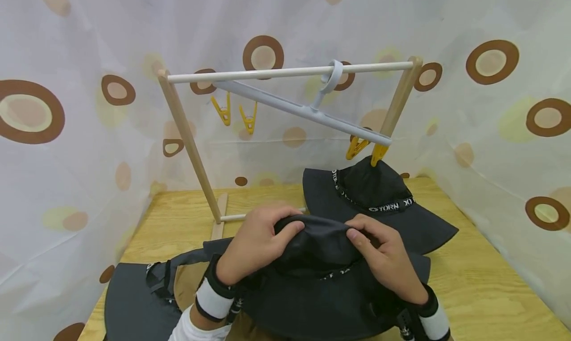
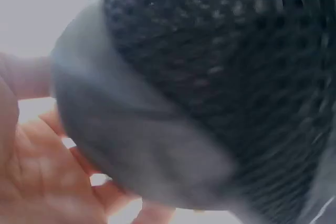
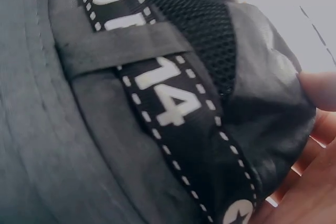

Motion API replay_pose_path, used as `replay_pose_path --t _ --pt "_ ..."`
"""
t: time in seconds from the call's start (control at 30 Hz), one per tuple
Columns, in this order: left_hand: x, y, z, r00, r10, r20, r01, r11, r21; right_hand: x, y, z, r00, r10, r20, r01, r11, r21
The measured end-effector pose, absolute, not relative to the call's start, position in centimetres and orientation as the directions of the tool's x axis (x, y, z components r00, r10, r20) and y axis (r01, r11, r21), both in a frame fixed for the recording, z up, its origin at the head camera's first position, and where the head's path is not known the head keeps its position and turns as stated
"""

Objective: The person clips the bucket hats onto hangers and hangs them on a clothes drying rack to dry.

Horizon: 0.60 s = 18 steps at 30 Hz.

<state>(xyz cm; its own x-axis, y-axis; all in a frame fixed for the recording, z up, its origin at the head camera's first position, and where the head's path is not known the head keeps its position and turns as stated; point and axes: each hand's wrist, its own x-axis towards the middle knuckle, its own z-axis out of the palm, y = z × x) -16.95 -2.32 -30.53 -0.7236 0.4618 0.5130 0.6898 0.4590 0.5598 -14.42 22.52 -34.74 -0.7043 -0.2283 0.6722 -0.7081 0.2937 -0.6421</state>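
Note:
Both hands hold a dark sun hat [image 1: 321, 252] by the top of its crown, low in the middle of the head view. My left hand [image 1: 263, 239] pinches the crown's left side, thumb on the near face. On the right side my right hand [image 1: 383, 252] pinches the cloth between thumb and fingers. Mesh on the crown [image 2: 226, 61] fills much of the left wrist view. A black band with white lettering [image 3: 170, 93] rings the hat in the right wrist view. Behind it, another dark hat [image 1: 374, 187] hangs from a yellow clip [image 1: 379, 153].
A wooden rack with a white rod [image 1: 267, 74] stands at the back. A pale blue hanger [image 1: 290, 105] hangs tilted from it, with several yellow clips, including one on the left [image 1: 248, 118]. Dark and tan headwear [image 1: 134, 301] lies on the wooden table [image 1: 499, 281] at left.

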Motion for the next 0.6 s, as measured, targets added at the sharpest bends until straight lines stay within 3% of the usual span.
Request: replay_pose_path --t 0.1,0.2,0.43,0.6 --pt "-16.7 -1.9 -30.5 -0.733 0.378 0.565 0.656 0.611 0.443 -14.6 22.5 -34.8 -0.695 -0.24 0.677 -0.715 0.331 -0.616" --pt "-16.5 -1.8 -30.4 -0.755 0.345 0.558 0.62 0.653 0.435 -14.9 22.6 -34.9 -0.71 -0.249 0.659 -0.698 0.377 -0.609" --pt "-16.8 -1.9 -30.7 -0.851 0.392 0.351 0.512 0.464 0.723 -15.3 22.6 -35.1 -0.724 -0.254 0.641 -0.683 0.392 -0.616" --pt "-17.4 -2.1 -31.1 -0.819 0.483 0.309 0.5 0.338 0.797 -15.5 22.7 -35.1 -0.728 -0.261 0.634 -0.679 0.399 -0.616"
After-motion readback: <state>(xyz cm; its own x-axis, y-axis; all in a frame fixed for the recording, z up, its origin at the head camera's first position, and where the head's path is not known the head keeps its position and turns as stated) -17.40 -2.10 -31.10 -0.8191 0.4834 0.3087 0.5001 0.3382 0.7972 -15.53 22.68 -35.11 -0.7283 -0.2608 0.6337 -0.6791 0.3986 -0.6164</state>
